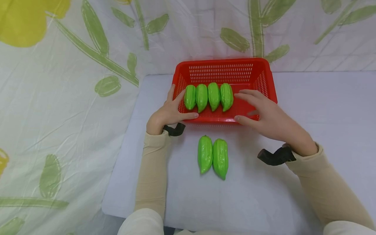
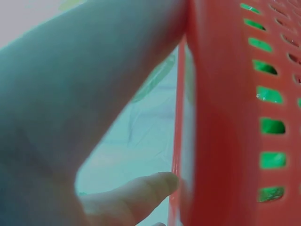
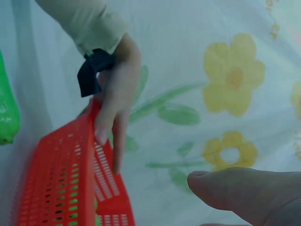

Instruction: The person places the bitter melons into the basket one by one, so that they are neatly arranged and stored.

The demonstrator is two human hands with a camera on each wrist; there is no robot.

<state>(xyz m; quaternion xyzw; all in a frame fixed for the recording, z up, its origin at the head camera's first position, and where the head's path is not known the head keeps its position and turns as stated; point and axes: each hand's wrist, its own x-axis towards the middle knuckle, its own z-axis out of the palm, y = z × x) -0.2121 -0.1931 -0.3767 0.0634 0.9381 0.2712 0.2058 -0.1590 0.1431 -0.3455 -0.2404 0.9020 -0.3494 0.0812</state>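
In the head view a red plastic basket (image 1: 221, 117) with slotted walls holds several glossy green star fruits (image 1: 213, 96), ridged and pointed, in a side-by-side row. Two more star fruits (image 1: 220, 158) lie together on the table in front of it. My left hand (image 1: 167, 114) holds the basket's front left corner, thumb along the front rim and fingers over the left side. Over the basket's right part is my right hand (image 1: 264, 112), fingers spread and thumb apart, holding nothing. Its fingertips are close to the rightmost fruit in the row.
A white-covered table (image 1: 323, 107) carries the basket. Behind and to the left hangs a pale curtain (image 1: 188, 36) with printed leaves and yellow flowers. Each wrist wears a black strap piece, such as the one on the right wrist (image 1: 276, 156).
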